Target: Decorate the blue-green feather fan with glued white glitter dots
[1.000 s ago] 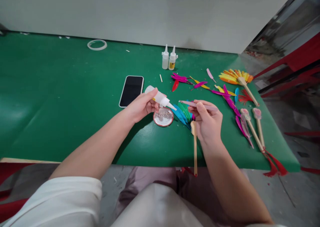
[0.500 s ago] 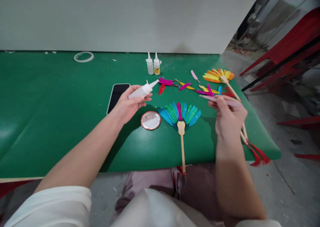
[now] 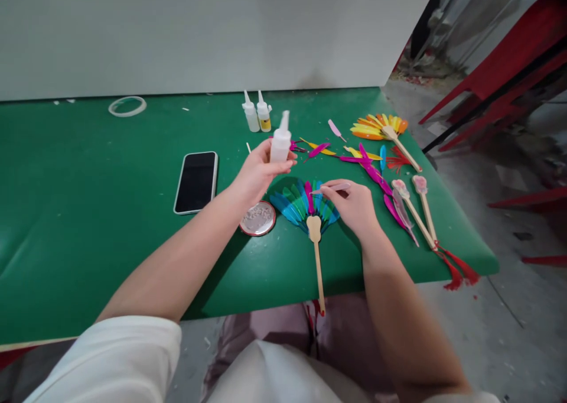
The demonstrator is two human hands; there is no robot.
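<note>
My left hand (image 3: 267, 169) is closed around a white glue bottle (image 3: 280, 145), its nozzle pointing up, above the table. My right hand (image 3: 352, 205) pinches pink tweezers (image 3: 331, 188), whose tip is over the magenta feather of a fan. This feather fan (image 3: 314, 228) has blue and green feathers and a wooden handle that reaches past the table's front edge; my right hand covers part of its right side. A round red-rimmed dish (image 3: 258, 221) with small bits in it lies left of the fan, below my left wrist.
A phone (image 3: 196, 182) lies at left, and a tape ring (image 3: 127, 106) further back. Two small bottles (image 3: 257, 116) stand near the wall. Loose feathers (image 3: 374, 172), a yellow-orange fan (image 3: 390, 130) and wooden handles (image 3: 423, 202) with red tassels are at right. Red chairs (image 3: 509, 72) stand beyond.
My right hand has moved left with the tweezers, from beside the loose feathers to over the fan. My left hand has shifted right and turned the glue bottle from slanted to upright.
</note>
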